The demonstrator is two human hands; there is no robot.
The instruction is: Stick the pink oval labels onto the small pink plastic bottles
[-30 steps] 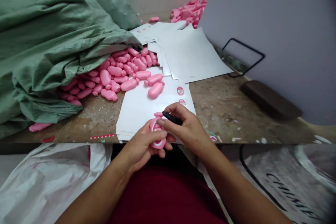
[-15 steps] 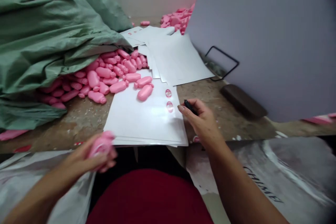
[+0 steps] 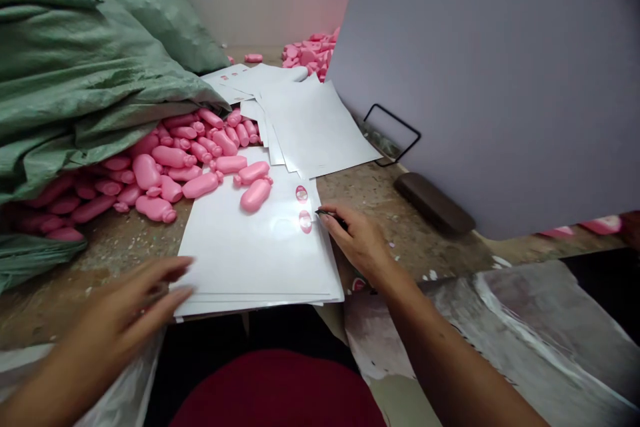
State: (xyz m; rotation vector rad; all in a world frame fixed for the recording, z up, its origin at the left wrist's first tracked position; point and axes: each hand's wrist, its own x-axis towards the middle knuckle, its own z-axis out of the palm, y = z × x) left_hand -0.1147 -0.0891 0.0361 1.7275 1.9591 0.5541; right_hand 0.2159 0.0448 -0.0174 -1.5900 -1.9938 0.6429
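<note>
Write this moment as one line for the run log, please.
Left hand: open, empty, at sheet stack edge | Right hand: holds black pen by oval labels | Nearby: pink plastic bottles

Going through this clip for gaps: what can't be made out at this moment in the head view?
Black object in the right hand: fingers hide most of it, so its kind can't be told.
Print on the small labels on the white sheets: too small to read.
Pink bottles: the green sack hides how far they run.
Far pink pile: the grey board cuts it off.
</note>
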